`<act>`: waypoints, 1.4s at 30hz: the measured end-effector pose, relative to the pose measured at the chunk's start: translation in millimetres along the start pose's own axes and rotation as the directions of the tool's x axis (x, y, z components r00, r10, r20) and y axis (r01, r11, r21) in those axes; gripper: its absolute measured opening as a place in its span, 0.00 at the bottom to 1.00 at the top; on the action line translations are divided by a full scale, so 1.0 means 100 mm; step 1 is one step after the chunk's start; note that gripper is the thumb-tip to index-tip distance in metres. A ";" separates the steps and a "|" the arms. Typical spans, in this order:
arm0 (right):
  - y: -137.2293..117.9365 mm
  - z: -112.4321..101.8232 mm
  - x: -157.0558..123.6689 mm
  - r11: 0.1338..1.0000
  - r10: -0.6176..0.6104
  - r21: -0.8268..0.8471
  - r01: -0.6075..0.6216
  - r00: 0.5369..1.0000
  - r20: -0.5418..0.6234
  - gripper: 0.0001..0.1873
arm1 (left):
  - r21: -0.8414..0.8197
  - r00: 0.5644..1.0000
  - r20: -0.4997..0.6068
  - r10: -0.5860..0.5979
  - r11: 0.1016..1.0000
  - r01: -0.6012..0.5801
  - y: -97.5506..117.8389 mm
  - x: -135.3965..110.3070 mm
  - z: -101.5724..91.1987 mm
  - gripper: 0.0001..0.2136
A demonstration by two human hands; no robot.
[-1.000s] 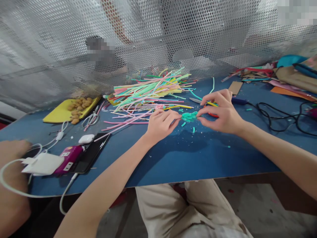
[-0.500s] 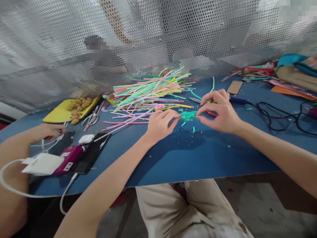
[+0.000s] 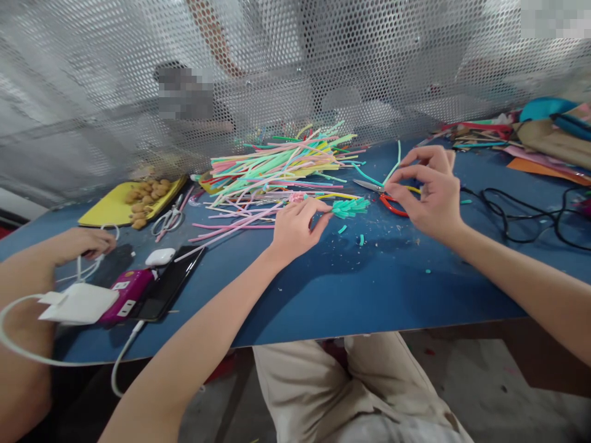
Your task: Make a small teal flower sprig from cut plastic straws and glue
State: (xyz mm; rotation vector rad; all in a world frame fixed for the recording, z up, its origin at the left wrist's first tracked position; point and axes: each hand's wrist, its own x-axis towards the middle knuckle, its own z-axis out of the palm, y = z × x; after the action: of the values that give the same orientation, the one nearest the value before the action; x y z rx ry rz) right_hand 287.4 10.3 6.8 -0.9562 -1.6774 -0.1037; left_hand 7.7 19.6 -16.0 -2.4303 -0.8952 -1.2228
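My left hand pinches one end of a teal leafy sprig made of short overlapping strips, held just above the table. My right hand is up to the right, apart from the sprig, its thumb and fingertips drawn together; whatever may be between them is too small to make out. Beside those fingertips are red-handled scissors with open blades and a pale green strip. Teal offcuts lie below the sprig. Behind my left hand is a small pink beaded-looking piece, partly covered.
Many pastel strips are heaped at the back against a perforated metal screen. To the left lie white scissors, a phone, a purple power strip and another person's hand. A black cord curls at right.
My right hand has let go of the sprig and moved right and slightly up, towards the scissors and pale green strip. My left hand keeps the sprig in nearly the same place.
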 end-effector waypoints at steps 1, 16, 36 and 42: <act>0.02 0.00 0.01 1.000 0.009 -0.026 -0.009 1.000 -0.026 0.07 | -0.001 1.000 0.000 -0.011 1.000 0.011 0.00 0.00 0.00 0.05; 0.06 -0.04 0.02 0.994 -0.083 -0.071 0.088 0.994 0.069 0.05 | -0.029 0.988 -0.027 -0.150 0.988 0.149 -0.03 -0.02 -0.01 0.08; 0.00 -0.02 -0.03 0.991 -0.128 -0.038 0.131 0.990 0.063 0.03 | -0.029 0.998 -0.026 -0.057 0.998 0.056 -0.02 -0.02 -0.01 0.06; -0.04 -0.04 -0.03 0.989 -0.139 -0.041 0.144 0.985 0.104 0.03 | -0.023 0.999 -0.035 -0.006 1.000 0.005 0.00 -0.02 -0.02 0.06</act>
State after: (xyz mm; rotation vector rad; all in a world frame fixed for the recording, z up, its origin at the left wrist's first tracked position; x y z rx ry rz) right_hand 288.3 4.3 7.5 -0.8902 -1.8429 -0.1951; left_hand 5.5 18.1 -16.1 -2.4180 -0.8837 -1.2801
